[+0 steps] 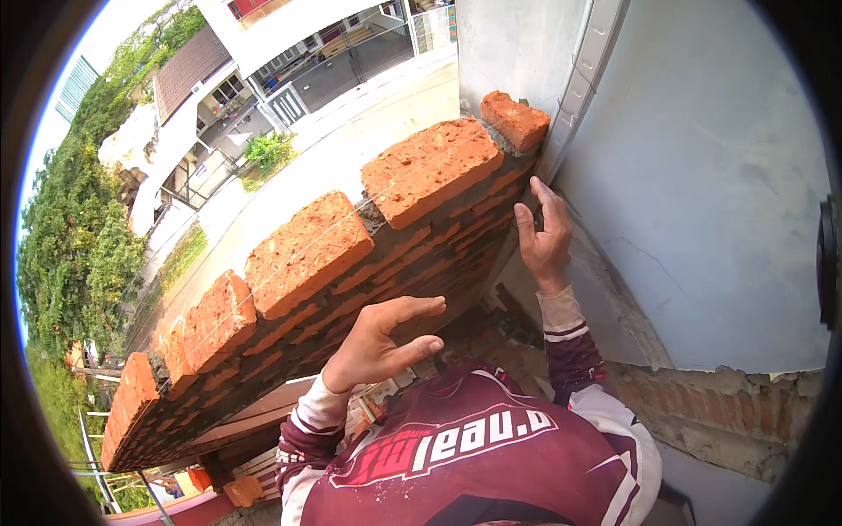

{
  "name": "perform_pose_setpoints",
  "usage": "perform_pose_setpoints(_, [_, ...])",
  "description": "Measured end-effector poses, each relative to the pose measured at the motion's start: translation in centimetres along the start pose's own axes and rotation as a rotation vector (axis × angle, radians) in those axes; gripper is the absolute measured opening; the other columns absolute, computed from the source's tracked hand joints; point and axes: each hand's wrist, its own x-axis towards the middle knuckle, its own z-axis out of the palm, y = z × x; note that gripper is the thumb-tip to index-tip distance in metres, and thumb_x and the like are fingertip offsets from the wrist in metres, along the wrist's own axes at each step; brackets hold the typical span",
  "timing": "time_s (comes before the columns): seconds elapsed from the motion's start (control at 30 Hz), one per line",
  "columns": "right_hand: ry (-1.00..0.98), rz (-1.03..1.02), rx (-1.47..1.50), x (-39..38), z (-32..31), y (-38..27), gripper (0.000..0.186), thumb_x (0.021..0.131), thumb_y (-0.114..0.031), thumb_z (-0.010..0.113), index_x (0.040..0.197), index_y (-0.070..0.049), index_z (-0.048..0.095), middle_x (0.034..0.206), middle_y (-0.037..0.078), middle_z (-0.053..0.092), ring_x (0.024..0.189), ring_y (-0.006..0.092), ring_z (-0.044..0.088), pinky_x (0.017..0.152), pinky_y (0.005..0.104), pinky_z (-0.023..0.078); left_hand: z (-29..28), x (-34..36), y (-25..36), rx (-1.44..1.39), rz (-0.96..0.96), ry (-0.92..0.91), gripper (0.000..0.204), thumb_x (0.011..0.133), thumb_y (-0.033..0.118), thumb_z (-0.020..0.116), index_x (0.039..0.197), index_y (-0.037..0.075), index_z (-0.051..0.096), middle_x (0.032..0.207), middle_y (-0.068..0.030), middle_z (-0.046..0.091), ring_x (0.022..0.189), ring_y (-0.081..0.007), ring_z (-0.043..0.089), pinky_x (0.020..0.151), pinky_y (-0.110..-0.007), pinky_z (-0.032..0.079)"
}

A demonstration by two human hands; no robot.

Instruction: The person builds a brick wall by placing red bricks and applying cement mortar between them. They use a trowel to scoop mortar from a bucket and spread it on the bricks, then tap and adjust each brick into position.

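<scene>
Bricks [431, 171] atop wall [438, 254]; street [377, 110] behind, seemingly below

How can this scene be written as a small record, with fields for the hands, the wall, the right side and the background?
Left hand: seems empty, thumb apart from the fingers, in front of the brick wall
Right hand: seems empty, fingers raised near the wall's right end; contact cannot be told
Wall top: separate orange bricks in a row, with gaps between some
Right side: grey strip beside a smooth pale panel
Background: green trees and buildings, in daylight
</scene>
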Motion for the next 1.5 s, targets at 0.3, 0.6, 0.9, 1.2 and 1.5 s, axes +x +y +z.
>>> perform_pose_setpoints(0.3, [-0.103, -0.197, -0.276, 2.6, 3.7, -2.6, 0.058, 0.089, -0.012, 0.071, 0.143, 0.005, 0.056, 0.143, 0.025, 0.06, 0.13, 0.0398, 0.053, 0.109, 0.0491, 0.04, 12.3, -25.4, -27.2, 0.164, -0.947, 0.531, 0.05, 0.087, 0.032, 0.079, 0.122, -0.004, 0.069, 0.113, -0.0232, 0.075, 0.105, -0.0334, 0.074, 0.092, -0.041, 0.057])
perform_pose_setpoints(0.6, [-0.171, -0.216, -0.304, 2.4, 3.8, -2.1, 0.064, 0.089, -0.011, 0.07, 0.148, 0.006, 0.05, 0.145, 0.027, 0.057, 0.132, 0.041, 0.051, 0.11, 0.05, 0.039, 22.4, -42.9, -41.3, 0.143, -1.288, 0.326, 0.053, 0.089, 0.049, 0.073, 0.111, 0.002, 0.077, 0.107, -0.0172, 0.077, 0.099, -0.0334, 0.073, 0.1, -0.045, 0.052])
perform_pose_setpoints(0.9, [-0.211, -0.157, -0.298, 2.4, 3.7, -3.0, 0.063, 0.09, -0.007, 0.063, 0.149, 0.006, 0.049, 0.155, 0.025, 0.048, 0.141, 0.0433, 0.044, 0.117, 0.0516, 0.032, 19.5, -37.1, -35.3, -0.165, -1.334, 0.551, 0.044, 0.089, 0.026, 0.077, 0.118, -0.008, 0.071, 0.092, -0.015, 0.077, 0.067, -0.0196, 0.071, 0.065, -0.036, 0.057])
perform_pose_setpoints(1.2, [-0.39, -0.27, 0.067, -8.9, 4.7, -2.3, 0.045, 0.094, -0.014, 0.066, 0.135, 0.003, 0.061, 0.14, 0.024, 0.059, 0.128, 0.042, 0.054, 0.109, 0.0493, 0.042, 26.2, -41.4, -35.1, -0.428, -1.221, 0.703, 0.06, 0.092, 0.051, 0.073, 0.128, 0.003, 0.068, 0.101, -0.0149, 0.077, 0.087, -0.0232, 0.073, 0.079, -0.036, 0.057])
perform_pose_setpoints(1.5, [-2.051, 0.679, -0.102, -30.8, 5.1, 6.8, 0.049, 0.098, -0.033, 0.067, 0.133, 0.001, 0.063, 0.137, 0.021, 0.06, 0.124, 0.0339, 0.058, 0.103, 0.0443, 0.047, 34.4, -36.9, -30.7, -1.642, -0.967, 1.318, 0.085, 0.092, 0.059, 0.071, 0.146, -0.002, 0.049, 0.116, -0.0123, 0.073, 0.092, -0.0213, 0.071, 0.084, -0.035, 0.057])
